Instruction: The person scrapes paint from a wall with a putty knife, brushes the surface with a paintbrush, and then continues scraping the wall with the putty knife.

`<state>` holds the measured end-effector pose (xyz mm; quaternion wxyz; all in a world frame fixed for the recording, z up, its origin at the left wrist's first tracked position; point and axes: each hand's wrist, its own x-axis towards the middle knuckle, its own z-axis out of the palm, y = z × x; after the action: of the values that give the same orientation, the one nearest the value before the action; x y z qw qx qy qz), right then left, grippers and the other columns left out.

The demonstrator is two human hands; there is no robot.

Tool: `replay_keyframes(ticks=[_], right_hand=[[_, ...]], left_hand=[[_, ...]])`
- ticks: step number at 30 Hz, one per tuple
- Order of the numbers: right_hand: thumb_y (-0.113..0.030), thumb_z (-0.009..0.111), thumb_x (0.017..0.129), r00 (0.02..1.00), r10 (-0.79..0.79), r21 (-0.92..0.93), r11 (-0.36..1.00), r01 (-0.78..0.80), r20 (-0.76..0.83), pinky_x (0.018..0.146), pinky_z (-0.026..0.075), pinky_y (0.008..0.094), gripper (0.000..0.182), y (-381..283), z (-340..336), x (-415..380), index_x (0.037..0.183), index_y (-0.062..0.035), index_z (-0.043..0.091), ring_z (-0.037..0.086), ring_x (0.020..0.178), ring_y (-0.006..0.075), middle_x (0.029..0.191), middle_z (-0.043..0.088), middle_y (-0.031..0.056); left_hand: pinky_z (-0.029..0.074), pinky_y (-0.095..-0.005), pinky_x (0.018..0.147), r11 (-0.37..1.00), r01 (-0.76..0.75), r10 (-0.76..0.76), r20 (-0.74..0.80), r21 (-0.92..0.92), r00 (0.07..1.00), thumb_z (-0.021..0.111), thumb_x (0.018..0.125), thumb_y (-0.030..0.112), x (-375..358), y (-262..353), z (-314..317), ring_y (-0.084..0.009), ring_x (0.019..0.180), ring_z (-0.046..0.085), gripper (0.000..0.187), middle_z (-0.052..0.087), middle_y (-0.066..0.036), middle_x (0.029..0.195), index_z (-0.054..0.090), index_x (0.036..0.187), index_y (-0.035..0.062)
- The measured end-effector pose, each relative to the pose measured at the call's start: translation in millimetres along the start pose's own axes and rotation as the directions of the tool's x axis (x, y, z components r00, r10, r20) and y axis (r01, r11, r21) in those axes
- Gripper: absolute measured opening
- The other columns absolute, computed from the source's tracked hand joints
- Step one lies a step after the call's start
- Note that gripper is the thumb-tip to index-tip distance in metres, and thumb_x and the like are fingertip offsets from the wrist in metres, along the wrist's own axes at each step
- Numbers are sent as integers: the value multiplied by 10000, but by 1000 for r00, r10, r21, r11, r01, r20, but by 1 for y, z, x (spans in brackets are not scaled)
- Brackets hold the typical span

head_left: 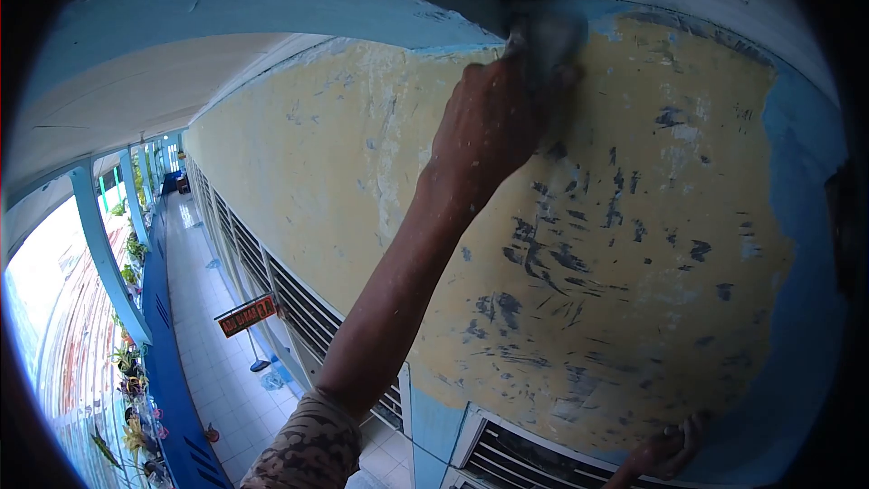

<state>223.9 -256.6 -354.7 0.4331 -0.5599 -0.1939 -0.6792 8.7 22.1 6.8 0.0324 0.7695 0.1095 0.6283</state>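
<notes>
My left hand (489, 118) is raised high against the wall, its fingers closed round a dark, flat tool (548, 45) smeared by motion. The tool is at the wall's top edge, beside the blue beam (344, 14). Pale specks dot the hand and forearm. Low on the right, my right hand (668, 453) is by the wall above the window slats, its fingers curled; what they hold, if anything, is too dark to tell. Between the hands, the yellowish wall (661, 290) shows dark scrape marks, whitish patches and a blue painted border (797, 371).
Slatted windows (525, 462) run below the wall. At the left, a tiled walkway (213, 344) stretches away past a hanging sign (246, 315), a blue low wall (172, 380), posts (104, 244) and potted plants (136, 435). A pale ceiling (127, 100) is overhead.
</notes>
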Motion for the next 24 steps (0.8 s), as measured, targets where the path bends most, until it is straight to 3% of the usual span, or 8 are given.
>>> replay_keyframes(ticks=[4,8,10,14,17,20,22,24], right_hand=[[-142,546,980,998,63,-36,997,-62,6,868,556,424,226,0,-1,-2,985,49,664,688,921,332,1028,699,184],[-166,548,993,999,39,-9,999,-38,30,871,556,417,243,-6,-2,5,989,47,666,687,925,333,1034,698,181],[-157,548,990,999,41,-32,999,-40,27,869,555,417,235,-6,-2,6,990,46,667,686,928,333,1038,698,181],[-135,556,978,989,147,57,987,-148,15,861,551,422,211,5,-1,-4,994,44,669,683,934,331,1046,696,178],[-127,558,974,994,104,9,994,-104,33,857,551,424,203,-1,-6,1,990,43,669,682,931,328,1041,695,178],[-114,560,968,999,27,-48,999,-25,39,850,550,428,191,0,-4,3,985,41,669,680,925,323,1034,694,177],[-129,558,977,999,32,-27,999,-31,29,846,551,427,204,-3,-2,4,982,41,671,680,918,322,1028,695,178],[-144,556,987,998,43,-9,999,-42,35,842,551,426,217,-5,-2,4,979,40,672,681,911,320,1023,696,179]], left_hand=[[576,-499,659,988,-146,149,-50,56,988,597,982,380,7,-9,1,-470,757,699,583,665,-309,713,531,1260,-128],[577,-495,641,997,-59,57,38,55,998,590,989,366,8,-1,-6,-466,753,701,591,666,-302,707,498,1298,-128],[565,-502,678,994,-102,99,76,48,992,617,990,386,-11,-1,-7,-471,825,709,608,688,-327,827,524,1333,-106],[565,-498,666,992,-111,111,13,59,994,609,996,378,12,-3,-5,-455,791,716,621,691,-318,820,489,1362,-109],[570,-482,677,996,2,-15,150,88,989,589,1007,369,6,5,-9,-437,776,722,643,689,-317,810,437,1411,-109],[570,-471,677,976,-184,177,71,113,982,581,1010,370,-19,2,-2,-428,770,725,645,687,-318,801,436,1418,-107],[563,-473,672,996,80,-83,103,32,991,571,1015,371,-14,12,-4,-435,775,723,643,683,-323,798,440,1411,-118],[559,-476,664,999,48,-50,83,22,995,571,1014,367,0,12,-4,-438,771,722,646,683,-324,798,435,1412,-123]])
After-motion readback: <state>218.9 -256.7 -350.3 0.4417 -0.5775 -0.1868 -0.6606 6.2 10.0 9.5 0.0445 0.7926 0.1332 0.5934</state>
